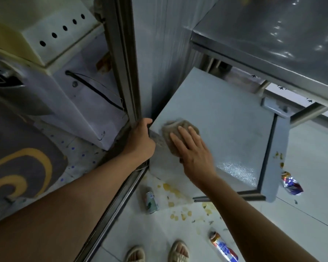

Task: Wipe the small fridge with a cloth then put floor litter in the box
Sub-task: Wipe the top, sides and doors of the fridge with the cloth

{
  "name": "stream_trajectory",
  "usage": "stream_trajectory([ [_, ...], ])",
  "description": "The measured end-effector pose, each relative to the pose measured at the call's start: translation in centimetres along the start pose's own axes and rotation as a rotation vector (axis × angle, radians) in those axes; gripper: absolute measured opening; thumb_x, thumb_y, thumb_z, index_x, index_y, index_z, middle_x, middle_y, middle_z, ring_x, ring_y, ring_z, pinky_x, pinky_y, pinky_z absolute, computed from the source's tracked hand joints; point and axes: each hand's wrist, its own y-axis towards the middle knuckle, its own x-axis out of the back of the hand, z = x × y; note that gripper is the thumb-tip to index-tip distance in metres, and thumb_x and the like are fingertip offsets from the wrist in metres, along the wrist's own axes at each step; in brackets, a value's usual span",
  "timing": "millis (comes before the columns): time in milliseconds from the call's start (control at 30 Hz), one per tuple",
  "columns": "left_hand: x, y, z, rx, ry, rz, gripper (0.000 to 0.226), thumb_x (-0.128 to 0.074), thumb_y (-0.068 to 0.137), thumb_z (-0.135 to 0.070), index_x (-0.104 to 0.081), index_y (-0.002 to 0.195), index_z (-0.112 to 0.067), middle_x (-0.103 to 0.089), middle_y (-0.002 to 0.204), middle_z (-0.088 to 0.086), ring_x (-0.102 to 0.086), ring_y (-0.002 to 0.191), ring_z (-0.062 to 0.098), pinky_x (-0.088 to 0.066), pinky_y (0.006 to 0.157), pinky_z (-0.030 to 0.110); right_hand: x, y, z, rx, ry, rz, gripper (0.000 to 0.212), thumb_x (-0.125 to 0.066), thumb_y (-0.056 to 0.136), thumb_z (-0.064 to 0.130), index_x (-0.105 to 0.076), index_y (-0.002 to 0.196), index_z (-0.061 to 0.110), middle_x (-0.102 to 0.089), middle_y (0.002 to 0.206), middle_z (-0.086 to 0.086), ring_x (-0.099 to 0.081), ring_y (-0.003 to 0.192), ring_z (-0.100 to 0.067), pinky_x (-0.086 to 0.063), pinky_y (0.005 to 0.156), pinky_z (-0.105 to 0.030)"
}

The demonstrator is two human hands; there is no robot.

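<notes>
The small fridge stands on the tiled floor under the edge of a steel table, tucked into the corner beside a sliding-door frame; seen from above, its pale textured top is a near-square turned diagonally in the view, with no clearly longer side, and its dark-trimmed door edge faces toward the lower right. A brownish cloth lies bunched on the near-left part of that top, close to the corner. The right hand presses flat on the cloth, fingers straight and slightly spread, pinching nothing. The left hand grips the fridge's left corner, fingers curled over the edge, apparently to steady it. Most of the top toward the far right looks unwiped, so I judge the wiping to be at an early or middle stage. The cloth could slide out from under a flat palm and drop into the gap by the door frame, since no finger is hooked round it. A hard push might also shift the fridge. On the floor lie a green can, a red-and-blue can and a crumpled wrapper among yellow stains; the sandalled feet stand close to the cans, so a step back could kick or crush one. No box is in view.
</notes>
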Motion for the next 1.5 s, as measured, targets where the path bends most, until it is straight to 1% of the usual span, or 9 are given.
stream_trajectory([
  [133,-2.2,-0.1,-2.3,-0.142,0.128,0.065,0.059,-0.043,0.087,0.002,-0.033,0.142,-0.017,-0.039,0.146,0.009,-0.039,0.131,0.027,-0.032,0.110,0.036,1.0,-4.0,-2.8,-0.111,0.018,-0.013,0.083,-0.079,0.068,0.013,-0.040,0.142,0.015,-0.038,0.148,-0.015,-0.030,0.137,-0.042,-0.031,0.107,-0.051],
  [367,-3.5,0.0,-2.8,-0.160,0.316,0.035,0.063,-0.046,0.085,-0.001,-0.025,0.142,-0.018,-0.041,0.147,-0.002,-0.039,0.133,0.023,-0.030,0.110,0.040,-0.1,1.6,0.8,-0.182,-0.008,0.047,0.070,-0.043,0.094,0.027,-0.004,0.151,0.018,0.003,0.159,-0.012,0.008,0.144,-0.038,0.002,0.116,-0.048],
  [600,-4.4,-0.9,-4.4,-0.135,0.559,0.029,0.051,-0.045,0.088,-0.005,-0.034,0.136,-0.015,-0.056,0.122,0.015,-0.052,0.111,0.033,-0.033,0.105,0.047,0.8,-4.5,-3.7,-0.171,0.000,0.058,0.079,-0.050,0.091,0.027,0.000,0.151,0.020,0.005,0.159,-0.008,0.010,0.145,-0.032,0.003,0.118,-0.042],
  [800,-8.6,-1.9,-6.2,-0.277,0.633,0.018,0.050,-0.048,0.082,-0.004,-0.043,0.131,-0.014,-0.042,0.141,0.006,-0.035,0.132,0.025,-0.024,0.109,0.047,2.9,-13.6,-10.0,-0.433,-0.058,0.186,0.085,-0.041,0.093,0.045,0.024,0.142,0.023,0.029,0.151,-0.005,0.027,0.140,-0.025,0.016,0.114,-0.036],
  [1000,-13.4,-1.6,-9.0,-0.417,0.572,0.172,0.058,-0.044,0.088,-0.011,-0.032,0.144,-0.021,-0.027,0.154,-0.004,-0.025,0.140,0.018,-0.022,0.113,0.040,2.0,-9.2,-7.9,-0.530,0.048,0.123,0.073,-0.033,0.097,0.042,0.010,0.149,0.012,0.020,0.156,-0.012,0.023,0.142,-0.032,0.020,0.111,-0.038],
  [1067,-13.5,-1.3,-9.0,-0.440,0.648,0.165,0.055,-0.046,0.087,-0.013,-0.036,0.140,-0.024,-0.028,0.152,-0.008,-0.028,0.137,0.019,-0.027,0.108,0.041,2.1,-8.7,-8.2,-0.500,0.084,0.110,0.067,-0.026,0.099,0.042,0.009,0.149,0.014,0.019,0.156,-0.010,0.024,0.142,-0.030,0.018,0.114,-0.038],
  [1200,-13.6,-1.5,-10.0,-0.438,0.687,0.120,0.034,-0.050,0.088,-0.020,-0.049,0.122,-0.022,-0.041,0.138,-0.004,-0.039,0.124,0.025,-0.035,0.099,0.042,2.4,-12.9,-8.5,-0.472,0.106,0.111,0.076,-0.039,0.095,0.041,0.011,0.148,0.018,0.020,0.155,-0.007,0.025,0.141,-0.029,0.006,0.119,-0.043],
  [1300,-13.8,-1.0,-10.9,-0.382,0.677,0.105,0.021,-0.049,0.090,-0.026,-0.047,0.110,-0.021,-0.042,0.130,0.000,-0.039,0.115,0.029,-0.038,0.094,0.043,2.6,-14.4,-10.2,-0.571,0.094,0.137,0.074,-0.021,0.093,0.051,0.013,0.148,0.017,0.022,0.155,-0.008,0.025,0.141,-0.029,0.007,0.119,-0.044],
  [1500,-14.2,0.0,-10.8,-0.367,0.710,0.091,0.023,-0.053,0.089,-0.033,-0.045,0.108,-0.022,-0.040,0.129,-0.003,-0.038,0.110,0.032,-0.038,0.092,0.044,3.5,-6.4,-18.2,-0.738,0.164,0.089,0.063,-0.022,0.100,0.041,0.004,0.150,0.013,0.015,0.157,-0.011,0.018,0.143,-0.033,0.011,0.116,-0.040],
])
